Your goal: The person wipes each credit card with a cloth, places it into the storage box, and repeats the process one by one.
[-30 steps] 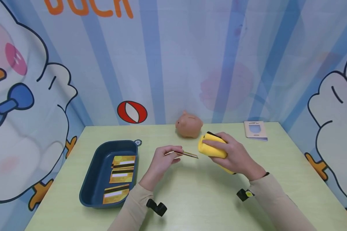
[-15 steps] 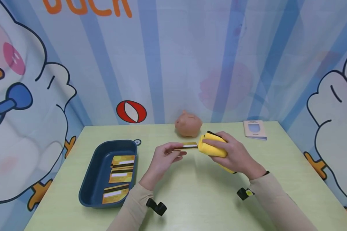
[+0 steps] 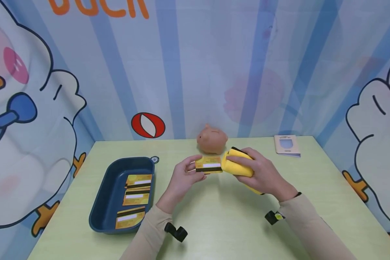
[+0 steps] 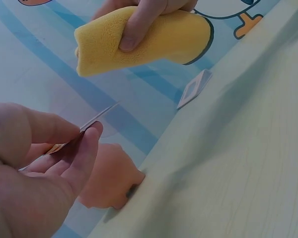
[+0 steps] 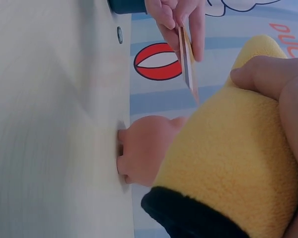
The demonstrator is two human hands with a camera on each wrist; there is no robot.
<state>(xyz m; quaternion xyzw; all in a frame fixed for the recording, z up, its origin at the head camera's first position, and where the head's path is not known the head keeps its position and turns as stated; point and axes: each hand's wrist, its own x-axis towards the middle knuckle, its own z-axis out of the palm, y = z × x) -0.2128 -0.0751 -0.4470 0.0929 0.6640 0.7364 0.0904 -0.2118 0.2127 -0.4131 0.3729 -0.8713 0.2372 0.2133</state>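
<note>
My left hand (image 3: 182, 177) pinches a gold card (image 3: 209, 164) by its left end, held above the table. The card's face with a black stripe and white strip is turned to the head view. My right hand (image 3: 265, 176) grips a folded yellow cloth (image 3: 238, 166) with black edging, just right of the card. In the head view cloth and card look almost in contact; the left wrist view has a gap between the card and the cloth (image 4: 107, 47). In the right wrist view, the card (image 5: 187, 62) appears nearly edge-on.
A blue tray (image 3: 99, 196) with several gold cards (image 3: 135, 198) stands at the left. Behind the hands sits a pink piggy bank (image 3: 212, 140). A pale booklet (image 3: 286, 146) lies at the back right, and a small round disc (image 3: 154, 159) beside the tray's far corner.
The card has turned in my left fingers from nearly edge-on to showing its striped face in the head view. My right hand and the cloth have barely moved.
</note>
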